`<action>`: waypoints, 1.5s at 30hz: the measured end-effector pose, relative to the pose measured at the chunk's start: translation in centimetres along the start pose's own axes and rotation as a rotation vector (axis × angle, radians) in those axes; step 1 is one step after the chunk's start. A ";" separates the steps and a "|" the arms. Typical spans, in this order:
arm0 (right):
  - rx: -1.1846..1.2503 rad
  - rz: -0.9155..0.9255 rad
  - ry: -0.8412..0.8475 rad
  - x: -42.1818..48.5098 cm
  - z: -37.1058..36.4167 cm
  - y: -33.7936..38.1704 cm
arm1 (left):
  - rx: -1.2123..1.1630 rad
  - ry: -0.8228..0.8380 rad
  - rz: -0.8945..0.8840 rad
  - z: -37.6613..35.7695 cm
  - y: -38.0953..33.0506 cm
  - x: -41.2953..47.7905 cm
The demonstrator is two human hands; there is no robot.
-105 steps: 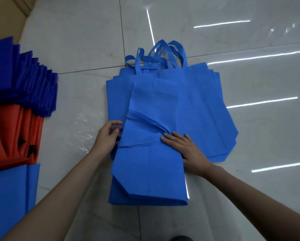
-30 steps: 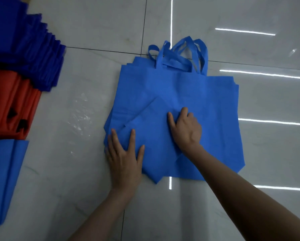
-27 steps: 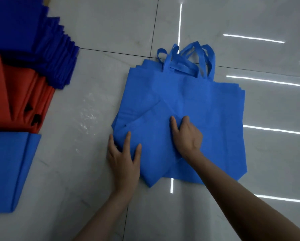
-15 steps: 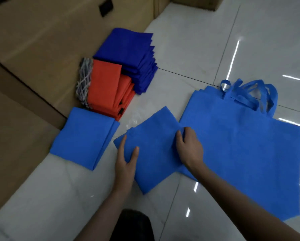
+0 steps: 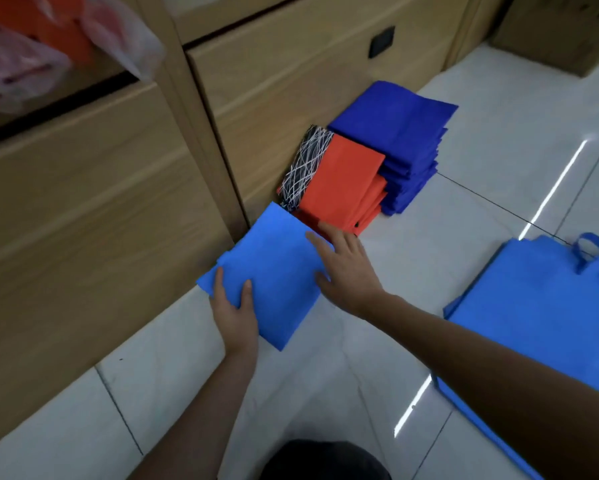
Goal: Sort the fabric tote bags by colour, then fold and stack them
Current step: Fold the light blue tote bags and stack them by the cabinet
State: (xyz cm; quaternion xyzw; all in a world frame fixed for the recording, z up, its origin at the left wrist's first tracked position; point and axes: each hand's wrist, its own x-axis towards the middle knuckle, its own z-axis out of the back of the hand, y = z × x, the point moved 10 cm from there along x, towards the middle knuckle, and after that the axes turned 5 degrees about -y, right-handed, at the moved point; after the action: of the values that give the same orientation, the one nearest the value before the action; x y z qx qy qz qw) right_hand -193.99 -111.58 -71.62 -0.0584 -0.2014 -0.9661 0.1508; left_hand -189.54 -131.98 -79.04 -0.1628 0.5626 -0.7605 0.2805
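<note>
Fingers (image 5: 338, 239) of the right hand (image 5: 350, 275) are straight and spread apart. They press on the far right edge of the folded light blue bag (image 5: 277, 268). The left hand (image 5: 235, 320) holds the near corner of the bag. Its thumb lies on top and one finger lies along the left edge. Its other fingers are hidden.

The bag is low down by the foot of the wood cupboard (image 5: 118, 202), just beside the red stack (image 5: 343, 188). The dark blue stack (image 5: 395, 133) is behind the red stack and touches it. It is taller. A striped bag (image 5: 305, 168), black with white lines, is squeezed between the red stack and the cupboard.

On the right lies a pile (image 5: 533, 323) of flat light blue bags with loops, well apart from the folded one. All of this is on the white floor (image 5: 429, 244). A blurry plastic sack (image 5: 48, 46) with something orange inside is at the top left.
</note>
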 end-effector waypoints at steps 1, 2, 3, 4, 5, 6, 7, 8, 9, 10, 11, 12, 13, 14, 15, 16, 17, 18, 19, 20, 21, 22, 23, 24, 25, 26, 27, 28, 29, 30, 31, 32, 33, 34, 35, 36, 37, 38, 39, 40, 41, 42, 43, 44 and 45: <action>-0.072 0.091 0.053 -0.6 -1.3 0.5 | 0.033 0.014 0.020 -0.9 0.5 0.7; -0.141 0.154 0.153 -1.5 -2.9 0.7 | 0.069 0.045 0.053 -2.0 0.9 1.1; -0.202 0.198 0.255 -2.5 -4.5 0.6 | 0.100 0.080 0.107 -3.1 1.5 1.2; -0.237 0.197 0.369 -3.4 -6.1 -0.2 | 0.140 0.095 0.134 -3.8 2.1 1.3; -0.252 0.163 0.463 -4.0 -7.4 -1.2 | 0.249 0.097 0.104 -4.1 2.2 1.2; -0.252 0.124 0.527 -4.3 -8.2 -1.9 | 0.435 0.069 0.007 -4.0 1.7 1.0; -0.226 0.088 0.557 -4.3 -8.8 -2.4 | 0.624 0.027 -0.126 -3.9 0.8 0.5; -0.183 0.062 0.560 -4.1 -9.1 -2.5 | 0.753 -0.006 -0.259 -3.8 -0.6 -0.2; -0.141 0.045 0.560 -3.9 -9.5 -2.5 | 0.850 -0.020 -0.357 -3.8 -1.4 -0.9; -0.114 0.041 0.546 -3.7 -9.7 -2.5 | 0.913 -0.033 -0.408 -3.8 -1.8 -1.5; -0.108 0.054 0.521 -3.5 -9.8 -2.4 | 0.946 -0.045 -0.416 -3.5 -1.5 -1.5; -0.119 0.074 0.486 -3.3 -9.8 -2.2 | 0.946 -0.066 -0.401 -2.9 -1.4 -1.2; -0.130 0.088 0.449 -3.0 -9.8 -2.0 | 0.929 -0.099 -0.404 -2.2 -1.7 -0.9; -0.131 0.088 0.418 -2.8 -9.7 -1.8 | 0.911 -0.114 -0.440 -1.9 -2.1 -0.6; -0.131 0.074 0.399 -2.6 -9.8 -1.7 | 0.907 -0.074 -0.522 -2.2 -2.5 -0.6; -0.130 0.057 0.390 -2.5 -9.9 -1.6 | 0.915 0.027 -0.637 -3.3 -2.8 -1.2; -0.131 0.048 0.385 -2.3 -10.0 -1.5 | 0.934 0.156 -0.764 -4.7 -2.7 -2.1; -0.132 0.048 0.381 -2.2 -10.1 -1.4 | 0.971 0.278 -0.856 -5.9 -2.1 -2.9; -0.133 0.054 0.382 -2.3 -10.3 -1.3 | 1.012 0.365 -0.906 -6.6 -1.3 -3.3; -0.138 0.064 0.381 -2.3 -10.3 -1.2 | 1.049 0.414 -0.913 -6.9 -0.5 -3.3; -0.143 0.080 0.379 -2.5 -10.2 -1.3 | 1.074 0.434 -0.902 -6.9 0.0 -3.0; -0.141 0.101 0.370 -2.6 -10.0 -1.5 | 1.089 0.441 -0.883 -6.8 0.3 -2.5; -0.140 0.117 0.363 -3.0 -9.8 -1.7 | 1.094 0.446 -0.871 -6.7 0.4 -2.1; -0.136 0.129 0.355 -3.4 -9.5 -1.9 | 1.097 0.456 -0.857 -6.7 0.4 -1.8; -0.122 0.127 0.342 -3.9 -9.1 -2.1 | 1.103 0.476 -0.845 -6.6 0.7 -1.6; -0.109 0.114 0.334 -4.5 -8.7 -2.5 | 1.111 0.501 -0.836 -6.7 0.9 -1.5; -0.107 0.098 0.328 -5.3 -8.2 -2.8 | 1.115 0.526 -0.826 -6.8 1.1 -1.5; -0.106 0.092 0.300 -6.2 -7.6 -3.1 | 1.109 0.539 -0.806 -6.9 1.2 -1.5; -0.097 0.088 0.266 -7.2 -6.8 -3.3 | 1.095 0.537 -0.777 -7.0 1.0 -1.6; -0.082 0.074 0.240 -8.5 -5.8 -3.8 | 1.079 0.525 -0.759 -7.1 0.5 -1.9; -0.083 0.060 0.211 -10.1 -5.0 -4.5 | 1.057 0.508 -0.777 -7.3 -0.4 -2.6; -0.095 0.036 0.188 -11.8 -4.1 -5.5 | 1.024 0.491 -0.832 -7.8 -1.8 -3.8; -0.112 -0.005 0.166 -13.7 -3.3 -6.6 | 0.971 0.491 -0.903 -8.4 -3.3 -5.6; -0.116 -0.064 0.134 -15.6 -2.2 -7.7 | 0.905 0.513 -0.965 -9.1 -4.6 -7.6; -0.120 -0.147 0.092 -17.8 -1.0 -9.1 | 0.839 0.558 -1.016 -10.0 -5.7 -9.9; -0.130 -0.241 0.049 -20.2 -0.1 -10.7 | 0.781 0.619 -1.045 -11.1 -6.4 -12.1; -0.140 -0.343 0.017 -22.8 0.7 -12.3 | 0.732 0.697 -1.050 -12.3 -6.6 -14.3; -0.156 -0.447 -0.001 -25.8 1.2 -13.7 | 0.693 0.787 -1.041 -13.6 -6.5 -16.4; -0.176 -0.547 0.000 -29.0 1.4 -15.0 | 0.657 0.878 -1.024 -14.7 -6.1 -18.3; -0.196 -0.627 0.014 -32.1 1.4 -16.0 | 0.626 0.958 -0.994 -15.6 -5.6 -20.1; -0.211 -0.683 0.030 -34.7 1.5 -16.7 | 0.599 1.025 -0.960 -16.4 -5.1 -21.7; -0.211 -0.730 0.045 -36.9 1.5 -17.2 | 0.584 1.095 -0.922 -17.1 -4.5 -23.2; -0.201 -0.765 0.046 -38.5 1.7 -17.6 | 0.576 1.160 -0.901 -17.7 -3.9 -24.6; -0.194 -0.782 0.030 -39.4 2.0 -17.9 | 0.574 1.218 -0.903 -18.3 -3.3 -26.0; -0.194 -0.785 0.013 -39.9 2.5 -17.9 | 0.575 1.267 -0.930 -18.7 -2.8 -27.4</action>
State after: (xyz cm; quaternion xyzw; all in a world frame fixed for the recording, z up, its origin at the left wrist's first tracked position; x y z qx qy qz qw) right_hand -161.71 -84.20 -82.89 0.0152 -0.1153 -0.9651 -0.2347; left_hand -179.15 -100.42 -80.37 0.1577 0.2736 -0.8602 -0.4003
